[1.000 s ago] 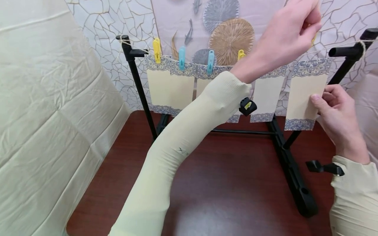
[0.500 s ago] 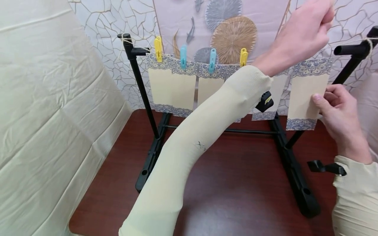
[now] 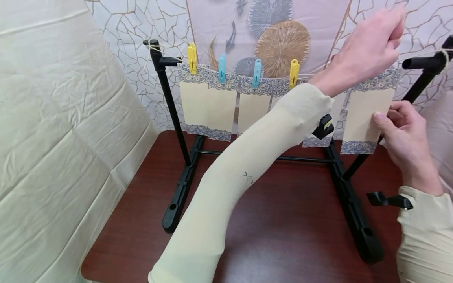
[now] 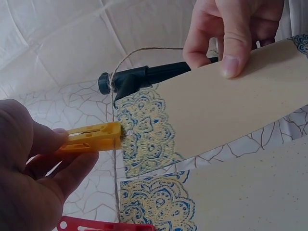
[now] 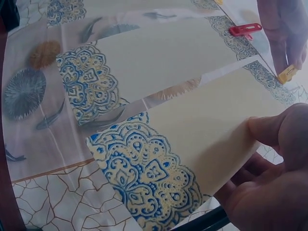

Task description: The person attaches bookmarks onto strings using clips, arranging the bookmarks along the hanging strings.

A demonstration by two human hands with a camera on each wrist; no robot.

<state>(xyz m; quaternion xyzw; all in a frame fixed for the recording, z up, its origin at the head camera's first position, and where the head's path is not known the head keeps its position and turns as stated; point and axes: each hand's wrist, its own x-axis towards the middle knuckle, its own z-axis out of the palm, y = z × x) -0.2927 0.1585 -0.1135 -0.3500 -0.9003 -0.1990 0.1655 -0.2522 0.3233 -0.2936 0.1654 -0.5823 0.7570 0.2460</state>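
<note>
My left hand (image 3: 371, 45) is raised at the string on the right side of the rack. In the left wrist view its thumb and fingers pinch a yellow clothespin (image 4: 94, 137), whose tip meets the string (image 4: 115, 192) and the patterned top edge of a cream card (image 4: 221, 101). Lower down, my right hand (image 3: 410, 141) grips the same card by its right side, thumb in front. The card has blue lace-like borders at both ends and hangs slightly tilted. In the head view my left hand hides this clothespin.
Several similar cards (image 3: 221, 108) hang to the left from yellow and blue clothespins (image 3: 221, 68). A red clothespin (image 5: 245, 30) holds the neighbouring card. The black rack (image 3: 354, 212) stands on a dark red-brown table (image 3: 283, 220), before a patterned wall.
My left hand has moved right and a little downward, uncovering the yellow clothespin left of its wrist. The right hand stays on the card with almost no movement.
</note>
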